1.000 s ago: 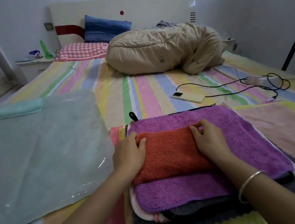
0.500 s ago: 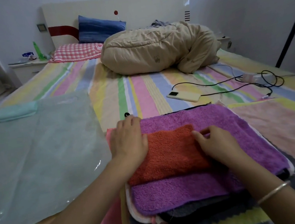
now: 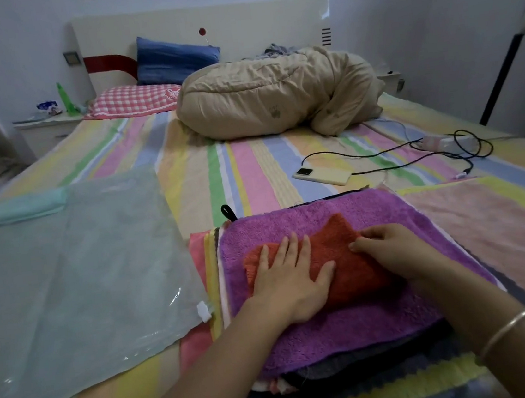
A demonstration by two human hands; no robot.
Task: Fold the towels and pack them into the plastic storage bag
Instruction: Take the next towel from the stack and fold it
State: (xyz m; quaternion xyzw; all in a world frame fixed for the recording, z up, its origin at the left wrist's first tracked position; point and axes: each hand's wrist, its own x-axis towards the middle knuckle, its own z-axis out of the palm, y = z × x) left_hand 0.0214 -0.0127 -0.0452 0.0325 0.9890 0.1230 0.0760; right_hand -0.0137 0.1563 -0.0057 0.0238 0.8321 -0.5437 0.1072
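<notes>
Your left grip [image 3: 292, 281] lay palm down with its fingers straight and fanned, pressing flat on the orange towel [image 3: 329, 240] and clasping nothing. Your right grip [image 3: 389, 249] came in from the right with its fingers [image 3: 358, 246] curled, pinching the towel's far right edge, where a corner stood up in a small peak pointing toward the headboard. Both forearms reached forward from the near edge, and a thin metal bangle [image 3: 505, 331] circled the right wrist.

The orange towel was a folded oblong of looped terry; its long axis ran across you from left to right, tilting slightly nearer at the right end. It sat on a shaggy purple towel [image 3: 337, 332], the top of a stack [image 3: 309, 375] of grey, dark and pale layers.

Just left of the stack, the plastic storage bag [image 3: 81, 270] lay flat on the striped bed [image 3: 250, 167], translucent and glossy, with a white slider clip [image 3: 204, 312] at its near right corner. A folded teal towel [image 3: 14, 209] lay at its far end; whether inside the bag or beside it, I could not tell. A pale pink towel [image 3: 490, 230] lay spread to the right.
</notes>
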